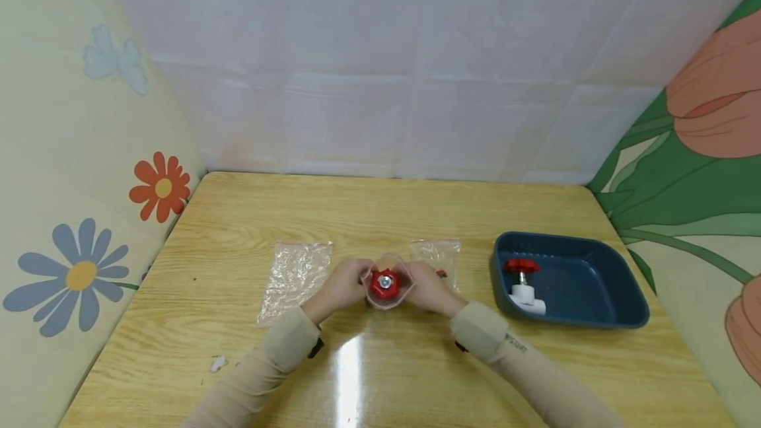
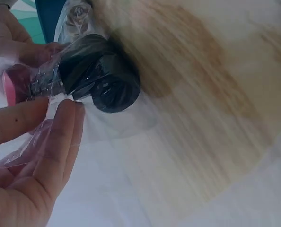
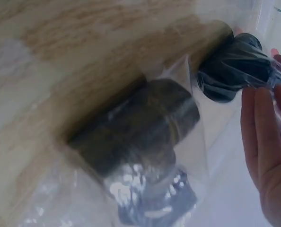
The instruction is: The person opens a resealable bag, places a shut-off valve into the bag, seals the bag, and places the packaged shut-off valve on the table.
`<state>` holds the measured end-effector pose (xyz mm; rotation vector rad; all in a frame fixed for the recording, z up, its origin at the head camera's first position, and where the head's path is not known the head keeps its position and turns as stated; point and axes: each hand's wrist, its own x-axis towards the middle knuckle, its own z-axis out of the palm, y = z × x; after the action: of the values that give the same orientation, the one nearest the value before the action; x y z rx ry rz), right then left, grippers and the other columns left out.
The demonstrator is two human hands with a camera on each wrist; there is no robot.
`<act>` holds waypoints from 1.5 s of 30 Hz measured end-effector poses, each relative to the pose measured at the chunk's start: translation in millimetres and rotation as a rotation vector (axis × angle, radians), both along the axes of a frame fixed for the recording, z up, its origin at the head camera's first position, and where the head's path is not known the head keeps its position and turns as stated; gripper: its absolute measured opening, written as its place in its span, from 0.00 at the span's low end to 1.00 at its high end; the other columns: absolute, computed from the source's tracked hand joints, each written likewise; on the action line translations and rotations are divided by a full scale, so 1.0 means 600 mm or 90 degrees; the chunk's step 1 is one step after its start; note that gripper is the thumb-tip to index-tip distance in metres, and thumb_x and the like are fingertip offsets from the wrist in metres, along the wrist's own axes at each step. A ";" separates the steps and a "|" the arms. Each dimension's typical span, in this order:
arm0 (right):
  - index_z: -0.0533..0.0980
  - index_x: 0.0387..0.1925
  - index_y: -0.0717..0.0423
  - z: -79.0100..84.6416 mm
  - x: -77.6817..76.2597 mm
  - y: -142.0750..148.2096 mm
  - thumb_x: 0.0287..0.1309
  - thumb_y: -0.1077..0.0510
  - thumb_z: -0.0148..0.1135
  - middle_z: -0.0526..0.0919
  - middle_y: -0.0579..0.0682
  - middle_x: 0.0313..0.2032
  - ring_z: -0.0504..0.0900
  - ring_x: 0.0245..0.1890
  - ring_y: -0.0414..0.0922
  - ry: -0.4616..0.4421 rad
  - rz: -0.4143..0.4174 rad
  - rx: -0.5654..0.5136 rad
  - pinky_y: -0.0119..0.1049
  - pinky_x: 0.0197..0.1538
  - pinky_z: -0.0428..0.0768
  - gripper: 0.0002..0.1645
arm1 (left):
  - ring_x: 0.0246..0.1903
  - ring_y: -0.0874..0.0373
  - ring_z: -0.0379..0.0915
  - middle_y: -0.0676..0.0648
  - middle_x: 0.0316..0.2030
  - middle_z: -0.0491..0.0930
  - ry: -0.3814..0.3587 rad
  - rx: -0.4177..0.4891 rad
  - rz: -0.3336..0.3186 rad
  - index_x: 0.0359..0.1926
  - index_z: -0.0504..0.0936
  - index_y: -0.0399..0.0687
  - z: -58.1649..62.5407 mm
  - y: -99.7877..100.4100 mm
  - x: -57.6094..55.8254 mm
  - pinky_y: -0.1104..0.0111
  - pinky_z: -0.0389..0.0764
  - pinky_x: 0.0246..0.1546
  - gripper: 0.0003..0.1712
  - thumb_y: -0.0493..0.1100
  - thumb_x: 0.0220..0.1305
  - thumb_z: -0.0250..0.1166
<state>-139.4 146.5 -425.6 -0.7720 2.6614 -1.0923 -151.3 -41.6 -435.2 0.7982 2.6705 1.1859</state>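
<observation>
1. The wood-grain table (image 1: 357, 210) carries all the work, which looks like bagging handwheel valves and seems partway through.
2. The dark blue tray (image 1: 594, 283), at the right, holds one white-bodied valve (image 1: 523, 292) with a red wheel; it is unbagged, so probably left to do.
3. The flat clear bag (image 1: 297, 276) lies just left of the left hand (image 1: 347, 279); nothing shows inside, so it seems unused.
4. The filled clear bag (image 1: 436, 253), beyond the right hand (image 1: 431, 286), has a dark-bodied valve (image 3: 154, 127) inside; that one looks done, though whether the bag is sealed I cannot tell.
5. The unsealed clear bag (image 1: 390, 260) is between the hands, its mouth spread; each hand pinches one side of it, thumb against fingers.
6. The second dark-bodied valve (image 2: 100, 75) is inside that bag, so insertion appears done and closing remains.
7. Its red handwheel (image 1: 385, 285) faces up through the mouth.
</observation>
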 end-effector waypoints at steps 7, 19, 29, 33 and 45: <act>0.76 0.42 0.64 0.008 0.000 0.011 0.43 0.66 0.64 0.82 0.56 0.37 0.80 0.39 0.51 0.005 0.012 -0.001 0.43 0.45 0.77 0.19 | 0.29 0.52 0.76 0.44 0.29 0.80 0.018 -0.002 -0.018 0.36 0.78 0.35 0.006 -0.005 -0.001 0.66 0.78 0.32 0.16 0.30 0.39 0.66; 0.67 0.56 0.64 0.027 -0.002 0.025 0.46 0.65 0.67 0.79 0.57 0.42 0.80 0.40 0.49 -0.109 0.029 -0.016 0.36 0.41 0.79 0.33 | 0.39 0.49 0.76 0.42 0.38 0.80 -0.011 0.024 -0.043 0.45 0.77 0.36 0.021 -0.011 0.003 0.58 0.76 0.43 0.25 0.35 0.40 0.69; 0.75 0.46 0.62 0.019 -0.004 0.023 0.47 0.65 0.65 0.81 0.54 0.40 0.80 0.38 0.46 -0.013 0.040 -0.047 0.32 0.39 0.78 0.20 | 0.36 0.54 0.75 0.46 0.35 0.80 0.030 0.041 -0.038 0.38 0.80 0.40 0.014 -0.007 0.001 0.63 0.76 0.40 0.18 0.41 0.44 0.71; 0.76 0.42 0.63 0.019 -0.003 0.018 0.47 0.65 0.64 0.81 0.55 0.38 0.81 0.35 0.46 -0.003 0.028 -0.060 0.30 0.38 0.78 0.16 | 0.34 0.54 0.74 0.46 0.33 0.80 0.047 0.044 -0.024 0.34 0.81 0.40 0.014 -0.003 0.002 0.64 0.76 0.37 0.14 0.38 0.42 0.70; 0.78 0.34 0.60 0.016 0.000 0.006 0.47 0.62 0.66 0.82 0.52 0.33 0.80 0.31 0.43 -0.020 -0.022 -0.062 0.31 0.36 0.78 0.10 | 0.32 0.55 0.72 0.47 0.30 0.77 0.035 0.058 -0.004 0.26 0.80 0.42 0.014 0.004 0.005 0.65 0.76 0.34 0.07 0.32 0.42 0.67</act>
<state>-139.6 150.2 -415.7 -0.7227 2.6220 -1.2407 -148.2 -39.2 -426.7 0.8650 2.6714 1.3117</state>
